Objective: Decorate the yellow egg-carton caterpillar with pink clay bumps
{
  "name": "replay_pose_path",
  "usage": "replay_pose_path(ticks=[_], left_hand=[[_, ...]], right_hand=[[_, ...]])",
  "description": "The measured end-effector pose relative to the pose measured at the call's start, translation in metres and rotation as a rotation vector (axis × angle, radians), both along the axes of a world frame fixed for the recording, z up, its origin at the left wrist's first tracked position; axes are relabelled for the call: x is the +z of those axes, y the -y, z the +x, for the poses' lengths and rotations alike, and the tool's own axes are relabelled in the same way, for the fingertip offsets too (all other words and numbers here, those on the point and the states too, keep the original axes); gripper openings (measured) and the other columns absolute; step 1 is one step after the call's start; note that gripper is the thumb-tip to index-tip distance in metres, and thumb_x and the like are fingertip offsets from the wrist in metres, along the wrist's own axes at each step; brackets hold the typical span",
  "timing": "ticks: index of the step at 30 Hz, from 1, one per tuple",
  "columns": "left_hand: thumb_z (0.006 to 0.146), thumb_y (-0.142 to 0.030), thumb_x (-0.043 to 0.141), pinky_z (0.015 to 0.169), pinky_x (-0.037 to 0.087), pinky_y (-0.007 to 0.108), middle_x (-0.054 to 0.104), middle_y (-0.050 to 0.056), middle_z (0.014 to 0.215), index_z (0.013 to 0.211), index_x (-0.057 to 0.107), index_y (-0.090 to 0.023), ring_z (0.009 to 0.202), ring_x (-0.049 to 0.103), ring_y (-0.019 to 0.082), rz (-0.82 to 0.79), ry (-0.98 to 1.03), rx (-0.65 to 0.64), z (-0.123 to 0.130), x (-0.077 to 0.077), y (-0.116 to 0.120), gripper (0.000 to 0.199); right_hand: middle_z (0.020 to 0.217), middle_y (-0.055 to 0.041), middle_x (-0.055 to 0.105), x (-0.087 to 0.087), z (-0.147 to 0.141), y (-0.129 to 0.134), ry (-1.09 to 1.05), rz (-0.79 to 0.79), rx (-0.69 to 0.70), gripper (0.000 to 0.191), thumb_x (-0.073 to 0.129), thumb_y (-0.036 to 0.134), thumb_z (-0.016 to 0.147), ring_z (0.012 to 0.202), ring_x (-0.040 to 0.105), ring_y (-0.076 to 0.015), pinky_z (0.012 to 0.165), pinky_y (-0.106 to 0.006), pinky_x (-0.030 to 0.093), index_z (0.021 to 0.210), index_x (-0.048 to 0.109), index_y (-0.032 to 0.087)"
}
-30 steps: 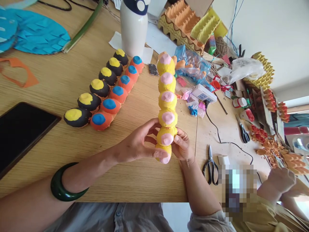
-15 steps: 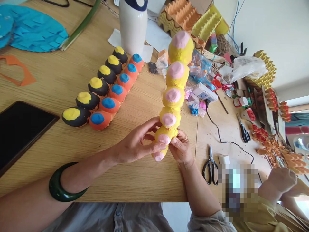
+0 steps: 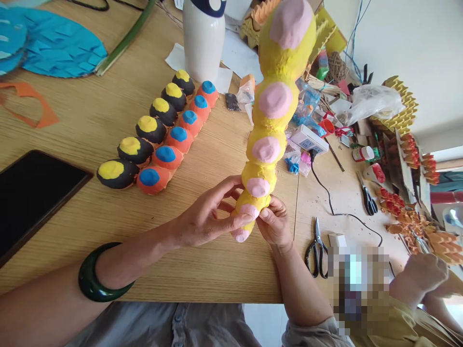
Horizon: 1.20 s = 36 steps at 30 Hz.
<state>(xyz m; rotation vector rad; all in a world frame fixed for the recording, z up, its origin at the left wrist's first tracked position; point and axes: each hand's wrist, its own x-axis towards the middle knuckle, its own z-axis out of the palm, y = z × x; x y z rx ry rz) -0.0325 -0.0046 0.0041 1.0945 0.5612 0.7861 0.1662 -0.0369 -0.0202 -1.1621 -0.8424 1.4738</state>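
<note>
A yellow egg-carton strip, its several bumps each capped with a pink clay disc, stands tilted upward above the table in both my hands. My left hand grips its lower end from the left, thumb across a pink disc. From the right, my right hand pinches the same lower end, its other fingers partly hidden behind the strip. Left of it on the table lie two more strips side by side: a black one with yellow discs and an orange one with blue discs.
A dark tablet lies at the left, near blue paper ovals. A white bottle stands behind the strips. At the right are a power strip, black-handled scissors, craft scraps and another person's hands.
The yellow strip's upper end has tipped up and closer to the camera, so it looks larger. Both hands keep their grip on the lower end.
</note>
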Motion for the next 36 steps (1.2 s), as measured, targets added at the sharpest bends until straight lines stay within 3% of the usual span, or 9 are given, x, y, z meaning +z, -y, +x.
replay_pose_path(ticks=[8,14,21,27,36], left_hand=[[0.093,-0.037,0.08,0.079,0.063,0.03,0.073,0.008,0.118,0.131,0.061,-0.024,0.109,0.072,0.025,-0.01,-0.01,0.019,0.002,-0.003,0.002,0.044],[0.093,-0.039,0.079,0.083,0.061,0.031,0.07,0.006,0.115,0.128,0.062,-0.025,0.1,0.07,0.02,-0.07,0.037,-0.036,0.001,-0.004,-0.002,0.042],[0.088,-0.033,0.082,0.092,0.061,0.035,0.067,0.009,0.126,0.138,0.056,-0.025,0.115,0.067,0.025,-0.026,-0.034,-0.083,-0.004,-0.003,-0.005,0.056],[0.09,-0.04,0.081,0.094,0.06,0.036,0.068,0.011,0.129,0.136,0.059,-0.023,0.121,0.065,0.027,-0.066,0.025,-0.1,-0.004,-0.004,-0.007,0.054],[0.088,-0.041,0.086,0.092,0.057,0.034,0.071,0.008,0.122,0.126,0.068,-0.022,0.11,0.066,0.022,-0.158,0.056,-0.098,-0.001,-0.004,-0.009,0.047]], right_hand=[[0.068,0.0018,0.07,-0.002,0.002,0.001,-0.007,-0.013,-0.001,0.037,0.099,0.055,0.062,0.065,0.058,-0.0157,0.065,-0.032,0.051,0.072,0.076,0.027],[0.068,0.0019,0.07,-0.001,0.002,-0.001,-0.02,-0.022,0.016,0.036,0.1,0.054,0.061,0.066,0.06,-0.0161,0.065,-0.031,0.052,0.072,0.078,0.028],[0.069,0.0022,0.07,-0.002,0.0,-0.001,-0.048,-0.069,0.004,0.04,0.1,0.055,0.06,0.063,0.057,-0.0153,0.066,-0.032,0.051,0.074,0.076,0.027],[0.069,0.0024,0.068,-0.002,0.0,-0.001,-0.055,-0.077,-0.017,0.042,0.1,0.056,0.058,0.064,0.057,-0.0157,0.067,-0.032,0.05,0.075,0.075,0.027],[0.069,0.0027,0.071,0.0,0.0,-0.002,-0.1,-0.074,0.003,0.04,0.1,0.055,0.058,0.064,0.061,-0.0163,0.069,-0.033,0.055,0.075,0.077,0.028]])
